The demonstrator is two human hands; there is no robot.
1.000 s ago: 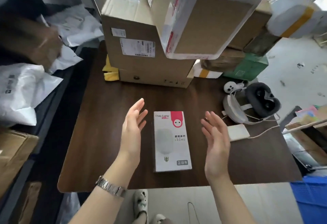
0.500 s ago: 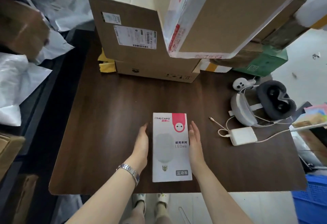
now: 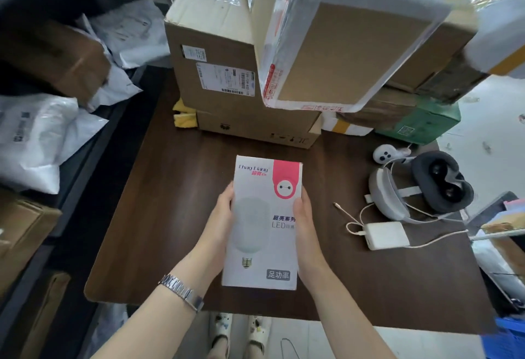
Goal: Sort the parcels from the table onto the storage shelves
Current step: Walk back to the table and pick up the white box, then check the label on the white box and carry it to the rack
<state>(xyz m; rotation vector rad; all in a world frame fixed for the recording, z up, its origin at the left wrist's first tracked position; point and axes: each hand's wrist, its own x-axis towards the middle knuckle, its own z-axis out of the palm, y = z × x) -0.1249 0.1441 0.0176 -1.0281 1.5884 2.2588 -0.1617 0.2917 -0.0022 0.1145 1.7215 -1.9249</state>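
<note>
A white LED bulb box (image 3: 264,225) with a pink top corner is held above the dark wooden table (image 3: 159,211). My left hand (image 3: 218,222) grips its left side and my right hand (image 3: 305,228) grips its right side. At the table's far edge stands a stack of cardboard parcels: a large brown box (image 3: 216,74) with labels, a tape-wrapped box (image 3: 346,55) leaning over it, and a green box (image 3: 420,126) at the right. To the left, dark storage shelves (image 3: 93,145) hold white mailer bags (image 3: 37,137) and brown boxes.
A grey and black headset (image 3: 420,188), a white controller (image 3: 383,154) and a white charger (image 3: 386,235) with cables lie on the table's right side. A blue crate (image 3: 508,344) sits at the bottom right. A yellow item (image 3: 184,117) peeks out beside the large box.
Both hands closed in on the bulb box from either side, took hold of it and lifted it off the table toward me.
</note>
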